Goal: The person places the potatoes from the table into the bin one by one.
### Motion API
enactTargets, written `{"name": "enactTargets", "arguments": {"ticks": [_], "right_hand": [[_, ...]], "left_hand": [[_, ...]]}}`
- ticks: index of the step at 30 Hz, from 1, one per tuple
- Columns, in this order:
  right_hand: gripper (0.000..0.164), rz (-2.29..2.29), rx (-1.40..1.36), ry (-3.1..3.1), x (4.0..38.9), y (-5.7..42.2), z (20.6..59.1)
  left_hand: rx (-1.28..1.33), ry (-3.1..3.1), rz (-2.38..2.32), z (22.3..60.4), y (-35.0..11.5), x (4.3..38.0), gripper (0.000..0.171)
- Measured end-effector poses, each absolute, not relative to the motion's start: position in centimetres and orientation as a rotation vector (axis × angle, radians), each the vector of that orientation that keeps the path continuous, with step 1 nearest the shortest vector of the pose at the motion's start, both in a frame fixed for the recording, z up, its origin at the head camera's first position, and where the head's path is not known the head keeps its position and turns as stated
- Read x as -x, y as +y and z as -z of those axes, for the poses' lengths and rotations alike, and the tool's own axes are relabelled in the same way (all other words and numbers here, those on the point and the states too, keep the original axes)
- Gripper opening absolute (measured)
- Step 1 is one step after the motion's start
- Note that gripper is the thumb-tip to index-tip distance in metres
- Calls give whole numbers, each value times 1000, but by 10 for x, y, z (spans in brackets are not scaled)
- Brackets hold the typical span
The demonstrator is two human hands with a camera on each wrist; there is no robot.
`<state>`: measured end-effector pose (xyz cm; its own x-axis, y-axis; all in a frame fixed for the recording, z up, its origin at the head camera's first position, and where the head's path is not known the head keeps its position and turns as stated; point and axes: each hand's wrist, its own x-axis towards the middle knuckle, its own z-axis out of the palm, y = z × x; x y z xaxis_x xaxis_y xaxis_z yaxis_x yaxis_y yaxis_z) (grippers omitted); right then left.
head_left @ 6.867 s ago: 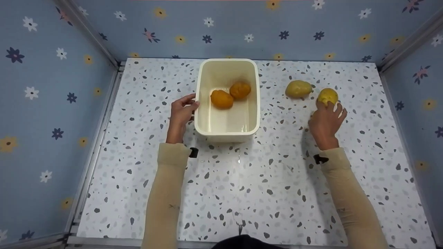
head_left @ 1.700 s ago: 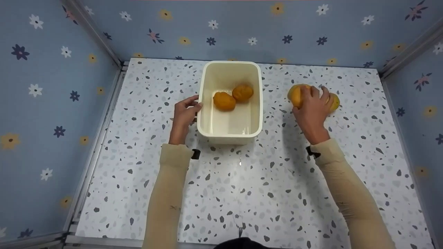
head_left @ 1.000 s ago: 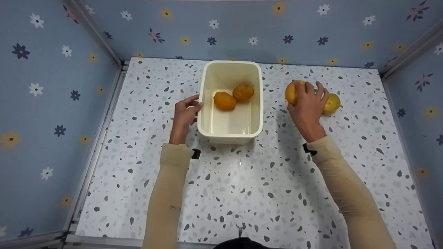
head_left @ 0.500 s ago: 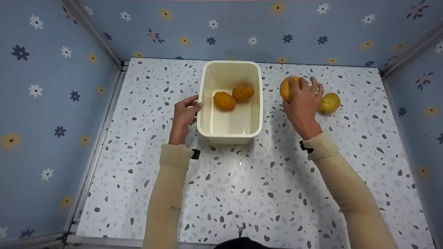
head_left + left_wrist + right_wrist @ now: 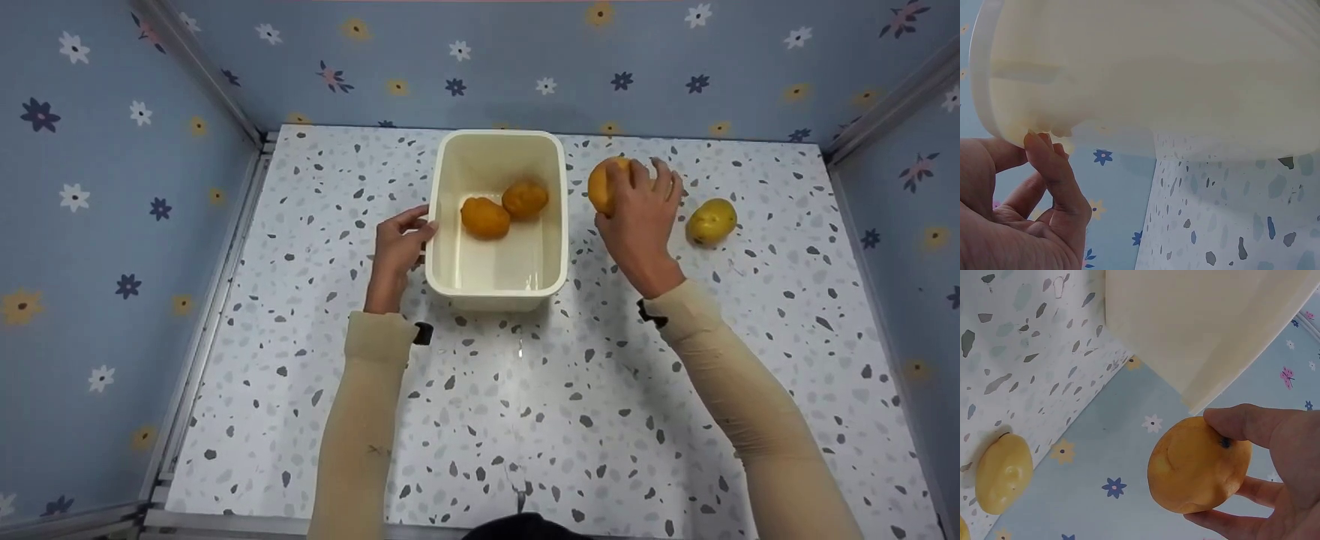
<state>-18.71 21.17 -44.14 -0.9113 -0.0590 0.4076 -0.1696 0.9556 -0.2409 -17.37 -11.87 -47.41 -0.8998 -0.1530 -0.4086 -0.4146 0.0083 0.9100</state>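
My left hand [image 5: 401, 244] pinches the left rim of a cream plastic bin [image 5: 495, 292], thumb over the edge and fingers against the outer wall. Inside lie two orange-coloured, lumpy fruits [image 5: 485, 218], close together on the floor of the bin. To the bin's right, my right hand [image 5: 641, 217] holds a rounded orange fruit [image 5: 1190, 467] with a dark stem spot, thumb on one side and fingers on the other. In the right wrist view that fruit is in the air, near the bin's rim. An elongated yellow fruit [image 5: 1005, 472] lies on the table, hidden by my right hand in the head view.
Another yellow fruit [image 5: 711, 222] lies on the speckled white tabletop [image 5: 585, 450], right of my right hand. Blue flowered panels [image 5: 510, 60] stand behind the table and at both sides.
My right hand was at the right-hand yellow fruit in the oldest frame. Lately it holds the orange fruit and has carried it leftward toward the bin. My left hand stays on the rim.
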Motion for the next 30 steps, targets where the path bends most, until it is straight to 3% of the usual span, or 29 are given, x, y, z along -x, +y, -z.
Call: {"name": "enactTargets", "arguments": {"ticks": [30], "right_hand": [[56, -337, -333, -2764, 191, 156, 423]], "left_hand": [[603, 2059, -1998, 474, -120, 174, 41]]}}
